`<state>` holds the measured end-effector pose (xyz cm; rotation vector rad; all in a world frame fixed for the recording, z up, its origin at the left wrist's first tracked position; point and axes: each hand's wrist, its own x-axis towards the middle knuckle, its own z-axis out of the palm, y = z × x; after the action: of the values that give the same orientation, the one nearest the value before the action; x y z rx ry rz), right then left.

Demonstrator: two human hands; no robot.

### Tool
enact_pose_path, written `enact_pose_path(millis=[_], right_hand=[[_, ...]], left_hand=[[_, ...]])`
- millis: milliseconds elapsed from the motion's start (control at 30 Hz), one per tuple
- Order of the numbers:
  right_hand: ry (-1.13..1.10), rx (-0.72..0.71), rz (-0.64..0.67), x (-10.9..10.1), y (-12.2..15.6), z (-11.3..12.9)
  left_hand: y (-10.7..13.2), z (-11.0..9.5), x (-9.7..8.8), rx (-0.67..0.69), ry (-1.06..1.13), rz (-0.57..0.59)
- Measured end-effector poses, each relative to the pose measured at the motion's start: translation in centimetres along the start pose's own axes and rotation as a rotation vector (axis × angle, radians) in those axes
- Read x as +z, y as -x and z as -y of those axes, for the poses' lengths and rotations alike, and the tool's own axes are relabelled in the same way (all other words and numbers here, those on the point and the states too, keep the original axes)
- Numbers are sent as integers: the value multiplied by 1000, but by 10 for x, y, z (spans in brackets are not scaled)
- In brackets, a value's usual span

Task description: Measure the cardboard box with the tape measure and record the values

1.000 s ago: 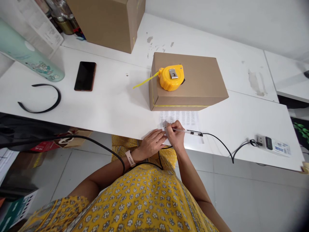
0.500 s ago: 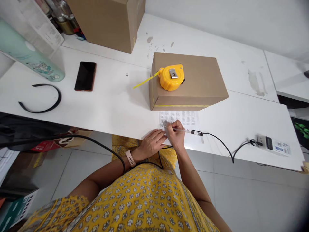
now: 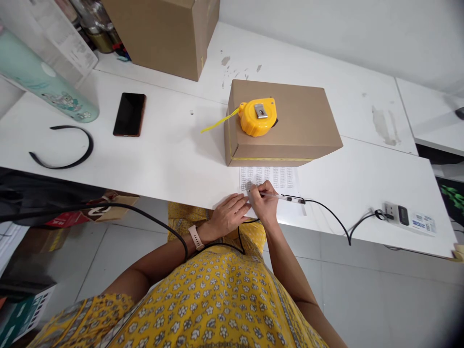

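Note:
My right hand (image 3: 266, 205) pinches a clear pen (image 3: 281, 196), its tip end down over a printed sheet (image 3: 286, 179) at the table's front edge. Rows of small print cover the sheet, and its far part is hidden by a cardboard box (image 3: 290, 116). Lying flat with fingers stretched out, my left hand (image 3: 230, 212) rests at the table edge beside the right one. On the box top sits a yellow tape measure (image 3: 258, 117), with a yellow strap trailing off the left side. A yellow strip runs along the box's front face.
A phone (image 3: 129, 114), a black headband (image 3: 89, 145) and a mint bottle (image 3: 47, 79) lie or stand on the left. A larger cardboard box (image 3: 163, 38) is behind. A black cable (image 3: 333, 215) runs right to a white device with a small display (image 3: 403, 216).
Both hands keep nearly the same place, the pen still in the right one. The whole view has shifted very slightly; nothing was picked up or let go.

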<state>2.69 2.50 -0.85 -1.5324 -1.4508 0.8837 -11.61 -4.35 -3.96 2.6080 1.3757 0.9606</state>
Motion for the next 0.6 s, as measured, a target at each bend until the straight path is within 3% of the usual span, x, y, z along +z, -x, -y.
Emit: enact_pose_path(millis=[267,367,500,600], right_hand=[[-26,11,-16,3,1,-1],[-57,5,-123,-1,1,-2],[-5,-77,-307,-39,-17,-13],[290,-163,-331,-86,-47,-34]], left_hand=[[-1,0,1,-7,-13,2],[-1,0,0,-4,-10,-16],[-1,1,-3,-4,19,-9],[-1,1,-2,-4,24,-14]])
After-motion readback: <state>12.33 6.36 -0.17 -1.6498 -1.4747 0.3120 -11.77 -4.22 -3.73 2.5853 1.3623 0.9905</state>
